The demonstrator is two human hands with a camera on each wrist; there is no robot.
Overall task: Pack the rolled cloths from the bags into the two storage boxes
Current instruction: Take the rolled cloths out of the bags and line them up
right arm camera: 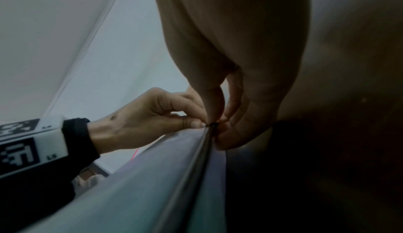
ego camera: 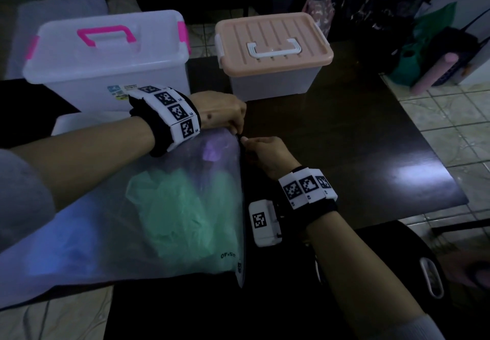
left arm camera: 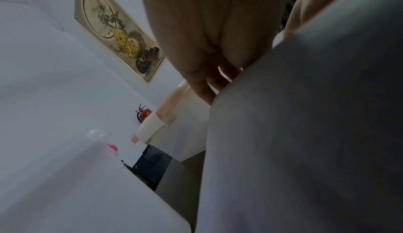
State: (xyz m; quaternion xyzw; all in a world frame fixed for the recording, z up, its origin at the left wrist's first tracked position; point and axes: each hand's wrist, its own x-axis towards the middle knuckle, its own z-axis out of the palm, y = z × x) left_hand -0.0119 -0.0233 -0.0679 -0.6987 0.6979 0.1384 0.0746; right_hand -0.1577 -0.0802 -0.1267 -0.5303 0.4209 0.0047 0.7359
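Now, view by view:

Head view, bag: the bag (ego camera: 159,207) lies flat on the table (ego camera: 344,140), its zip edge (ego camera: 241,193) running from 12 o'clock down to 6 o'clock along its right side.
Head view, cloths: green and purple shapes show through the film, still inside; I cannot tell how they are rolled.
Head view, hands: the left hand (ego camera: 225,111) pinches the bag's far corner; the right hand (ego camera: 267,154) sits just at 4 o'clock of it, fingers closed on the slider (ego camera: 240,138).
Head view, pull line: I judge the slider must travel toward 6 o'clock, along the zip's long axis, toward the body; the right hand is the one placed for it.
Head view, boxes: the pink-handled box (ego camera: 106,61) at 11 o'clock and the peach-lidded box (ego camera: 273,56) at 12 o'clock, both lidded, well apart from the hands.
Left wrist view: left hand's fingers (left arm camera: 202,81) curl down behind the bag's film (left arm camera: 305,133); the pinch itself is hidden.
Right wrist view: thumb and fingers (right arm camera: 240,129) of the right hand pinch the dark slider (right arm camera: 213,125) at the zip's top end; the left hand (right arm camera: 152,119) pinches the film just at 9 o'clock of it, nearly touching.
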